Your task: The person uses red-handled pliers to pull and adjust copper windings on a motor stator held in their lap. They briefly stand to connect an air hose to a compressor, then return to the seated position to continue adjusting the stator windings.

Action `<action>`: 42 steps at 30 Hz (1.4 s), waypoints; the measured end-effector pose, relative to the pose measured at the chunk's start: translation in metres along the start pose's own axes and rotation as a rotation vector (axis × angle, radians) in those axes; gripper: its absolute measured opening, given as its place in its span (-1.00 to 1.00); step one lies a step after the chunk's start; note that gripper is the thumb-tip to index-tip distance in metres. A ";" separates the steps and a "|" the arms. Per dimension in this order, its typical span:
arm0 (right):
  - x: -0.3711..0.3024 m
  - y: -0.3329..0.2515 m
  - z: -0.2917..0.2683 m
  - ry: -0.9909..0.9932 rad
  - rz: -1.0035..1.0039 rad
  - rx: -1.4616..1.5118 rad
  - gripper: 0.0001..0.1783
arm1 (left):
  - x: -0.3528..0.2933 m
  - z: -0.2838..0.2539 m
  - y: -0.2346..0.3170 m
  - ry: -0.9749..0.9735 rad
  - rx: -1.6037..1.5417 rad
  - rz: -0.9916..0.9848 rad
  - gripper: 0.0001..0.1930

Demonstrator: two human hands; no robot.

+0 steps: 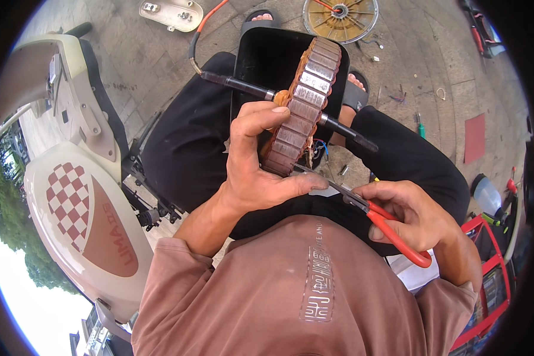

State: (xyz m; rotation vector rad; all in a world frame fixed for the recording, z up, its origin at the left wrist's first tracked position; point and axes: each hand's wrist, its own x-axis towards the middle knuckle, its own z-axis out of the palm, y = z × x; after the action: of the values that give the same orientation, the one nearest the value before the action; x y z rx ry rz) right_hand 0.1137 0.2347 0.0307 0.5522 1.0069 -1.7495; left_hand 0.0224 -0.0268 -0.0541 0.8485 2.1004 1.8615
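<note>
A round motor stator with metal teeth and copper windings stands on edge over my lap. Its axle sticks out on both sides, with a cable leaving the left end. My left hand grips the stator, its fingertips on the toothed rim and its thumb stretched along the near edge. In my right hand are red-handled long-nose pliers. Their slim jaws reach past my left thumb to the stator's near edge, where copper wire and thin coloured leads show. Whether the jaw tips pinch anything is too small to tell.
A black bin stands between my legs, behind the stator. Beyond it lies a round golden hub cover. A cream scooter is close on the left. On the right are a green-handled screwdriver and a red rack.
</note>
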 end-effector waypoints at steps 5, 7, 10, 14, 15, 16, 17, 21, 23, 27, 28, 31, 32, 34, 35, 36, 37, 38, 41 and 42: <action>0.002 -0.007 -0.001 -0.060 0.033 -0.061 -0.41 | -0.001 -0.001 0.001 -0.013 0.038 -0.007 0.02; 0.001 -0.009 -0.002 -0.063 0.067 -0.059 -0.40 | -0.001 -0.001 0.000 -0.008 0.004 -0.009 0.02; 0.000 -0.008 -0.004 -0.083 0.101 -0.058 -0.42 | -0.002 0.000 -0.001 -0.002 -0.045 0.005 0.01; 0.004 0.003 -0.002 -0.092 -0.035 -0.003 -0.43 | -0.001 -0.003 -0.002 -0.005 0.036 0.010 0.00; 0.004 0.006 -0.001 -0.081 -0.082 0.037 -0.40 | 0.000 -0.004 -0.002 -0.006 0.044 0.012 0.00; 0.002 0.008 -0.001 -0.075 -0.083 0.051 -0.38 | 0.001 -0.003 -0.002 -0.005 0.040 0.009 0.00; 0.001 0.010 -0.001 -0.069 -0.085 0.066 -0.35 | 0.001 -0.002 -0.002 0.004 0.039 0.019 0.00; 0.001 0.014 -0.003 -0.084 -0.109 0.076 -0.32 | 0.003 0.001 -0.001 0.022 0.012 0.011 -0.01; 0.002 0.013 -0.005 -0.098 -0.105 0.064 -0.32 | 0.003 0.000 0.000 0.018 0.022 -0.002 -0.02; 0.002 0.009 -0.005 -0.096 -0.121 0.073 -0.35 | 0.004 0.000 0.002 0.020 0.027 -0.012 -0.03; 0.002 0.008 -0.005 -0.075 -0.101 0.090 -0.30 | 0.004 0.000 0.002 0.018 0.021 -0.014 -0.04; 0.000 0.004 -0.005 -0.035 -0.055 0.120 -0.18 | 0.005 -0.001 0.002 0.003 0.054 -0.010 -0.04; -0.001 0.003 -0.006 -0.037 -0.050 0.114 -0.18 | 0.005 -0.001 0.002 0.005 0.048 -0.003 -0.05; 0.000 0.003 -0.007 -0.060 -0.062 0.105 -0.24 | 0.007 -0.001 0.002 0.004 0.039 0.013 -0.06; 0.000 0.004 -0.007 -0.080 -0.080 0.102 -0.30 | 0.008 -0.001 0.002 0.004 0.048 0.011 -0.06; 0.000 0.005 -0.007 -0.101 -0.097 0.099 -0.35 | 0.009 -0.002 0.002 -0.002 0.060 0.012 -0.06; 0.001 0.007 -0.006 -0.099 -0.104 0.136 -0.35 | 0.011 -0.002 0.003 -0.006 0.069 0.019 -0.05; 0.002 0.009 -0.004 -0.096 -0.110 0.172 -0.34 | 0.012 -0.002 0.003 0.002 0.065 0.006 -0.05; 0.000 0.015 0.001 -0.038 -0.144 0.155 -0.33 | 0.016 0.000 0.005 0.016 0.065 -0.014 -0.03; -0.001 0.016 0.002 -0.010 -0.160 0.129 -0.32 | 0.017 0.001 0.006 0.010 0.079 -0.019 -0.03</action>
State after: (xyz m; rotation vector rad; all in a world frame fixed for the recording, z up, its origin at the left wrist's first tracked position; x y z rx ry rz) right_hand 0.1285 0.2309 0.0263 0.5557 0.9579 -1.9671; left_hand 0.0103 -0.0166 -0.0451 0.8349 2.1933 1.7877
